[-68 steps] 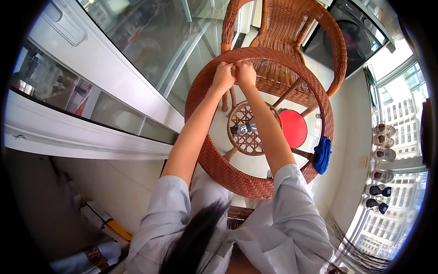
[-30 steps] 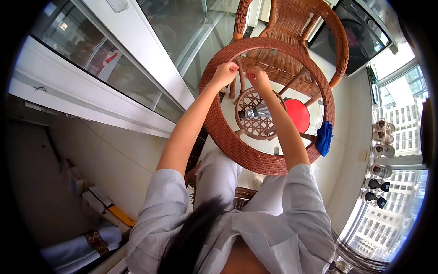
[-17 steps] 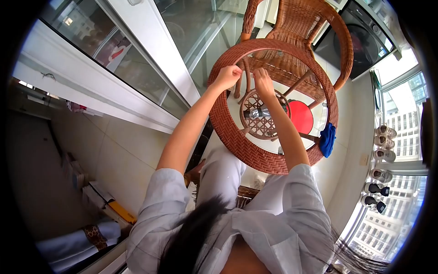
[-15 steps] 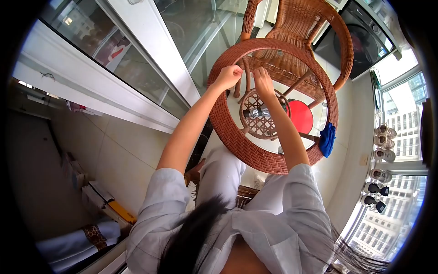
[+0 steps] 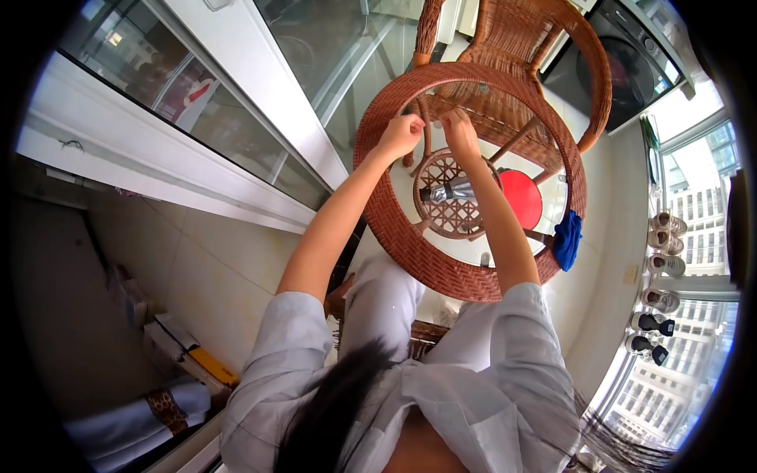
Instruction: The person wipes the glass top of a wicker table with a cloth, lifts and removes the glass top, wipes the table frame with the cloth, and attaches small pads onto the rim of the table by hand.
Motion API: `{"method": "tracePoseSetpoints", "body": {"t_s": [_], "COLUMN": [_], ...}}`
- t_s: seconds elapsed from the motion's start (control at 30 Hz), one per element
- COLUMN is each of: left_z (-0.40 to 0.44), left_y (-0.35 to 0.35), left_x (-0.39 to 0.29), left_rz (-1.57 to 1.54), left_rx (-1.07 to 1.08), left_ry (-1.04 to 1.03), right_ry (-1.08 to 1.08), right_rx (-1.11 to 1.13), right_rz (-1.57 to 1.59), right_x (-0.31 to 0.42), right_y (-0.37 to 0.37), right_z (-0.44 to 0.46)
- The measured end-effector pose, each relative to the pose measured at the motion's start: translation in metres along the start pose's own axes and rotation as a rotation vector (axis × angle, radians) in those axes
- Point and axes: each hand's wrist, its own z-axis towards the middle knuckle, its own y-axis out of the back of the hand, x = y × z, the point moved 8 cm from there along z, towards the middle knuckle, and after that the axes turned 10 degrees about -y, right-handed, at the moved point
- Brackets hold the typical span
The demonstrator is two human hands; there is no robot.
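Both my hands are over the round glass-topped rattan table (image 5: 386, 213), near its far side. The fingers of my left hand (image 5: 403, 135) are curled closed with the fingertips pinched. A short gap to the right, my right hand (image 5: 460, 135) is also closed in a pinch. Anything between the fingers is too small to make out. Through the glass, a silver-and-black object (image 5: 449, 191) shows on the woven lower shelf (image 5: 436, 217). A blue cloth (image 5: 567, 241) hangs over the table's right rim.
A rattan armchair (image 5: 505, 47) stands beyond the table. A red round seat (image 5: 520, 199) shows under the glass. White sliding door frames (image 5: 272, 94) are at left, a washing machine (image 5: 619, 67) at far right. Several shoes (image 5: 666, 264) line the windowsill.
My two hands have drawn slightly apart, the right one moving a little to the right. Both remain pinched. The view has shifted slightly.
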Motion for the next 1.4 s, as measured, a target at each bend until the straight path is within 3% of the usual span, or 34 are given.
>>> {"method": "tracePoseSetpoints", "body": {"t_s": [0.1,0.27,0.37,0.4,0.47,0.63,0.7,0.77,0.83,0.87,0.9,0.97,1.0,1.1,1.23,1.3,1.37,1.4], "left_z": [0.004,0.007,0.008,0.007,0.006,0.007,0.005,0.007,0.006,0.006,0.006,0.008,0.005,-0.001,-0.015,-0.021,-0.029,-0.032], "left_y": [-0.003,-0.006,-0.006,-0.007,-0.006,-0.008,-0.008,-0.009,-0.007,-0.005,-0.005,0.003,0.003,0.009,0.028,0.04,0.048,0.056], "left_x": [-0.001,0.0,0.001,0.002,0.003,0.005,0.001,0.002,0.0,-0.002,-0.005,-0.024,-0.03,-0.042,-0.023,-0.018,-0.005,0.002], "left_rz": [0.049,0.064,0.074,0.067,0.037,0.081,0.085,0.093,0.095,0.096,0.094,-0.267,-0.376,-0.272,-0.456,-0.474,-0.456,-0.454], "left_rx": [-0.017,-0.048,-0.044,-0.048,-0.056,-0.081,-0.08,-0.067,-0.079,-0.091,-0.091,-0.193,-0.162,-0.066,-0.1,-0.115,-0.105,-0.177], "left_ry": [-0.003,0.015,0.041,0.049,0.041,0.043,0.032,0.008,0.008,0.008,0.01,-0.049,0.03,-0.014,0.147,0.189,0.232,0.253], "right_ry": [-0.096,0.092,0.084,0.082,0.068,0.019,-0.321,-0.398,-0.608,-0.661,-0.662,-0.812,-0.797,-0.833,-0.801,-0.834,-0.771,-0.779], "right_rx": [0.064,0.186,0.277,0.278,0.49,0.469,0.371,0.309,0.127,0.185,0.186,0.481,0.552,0.503,0.577,0.526,0.284,0.298], "right_rz": [-0.216,-0.532,-0.629,-0.629,-0.641,-0.542,-0.338,-0.23,0.357,0.74,0.739,1.251,1.25,1.423,1.312,1.286,1.058,1.125], "right_x": [0.002,0.007,0.009,0.009,0.01,0.013,-0.006,-0.028,-0.044,-0.041,-0.038,-0.017,-0.009,0.015,0.034,0.041,0.042,0.045], "right_y": [0.013,-0.016,-0.032,-0.032,-0.036,-0.03,-0.019,-0.024,-0.014,-0.017,-0.012,-0.027,-0.029,-0.036,-0.051,-0.062,-0.055,-0.057], "right_z": [0.006,0.014,0.016,0.017,0.012,0.006,0.006,0.007,0.011,0.008,0.004,-0.015,-0.019,-0.024,-0.028,-0.028,-0.021,-0.02]}}
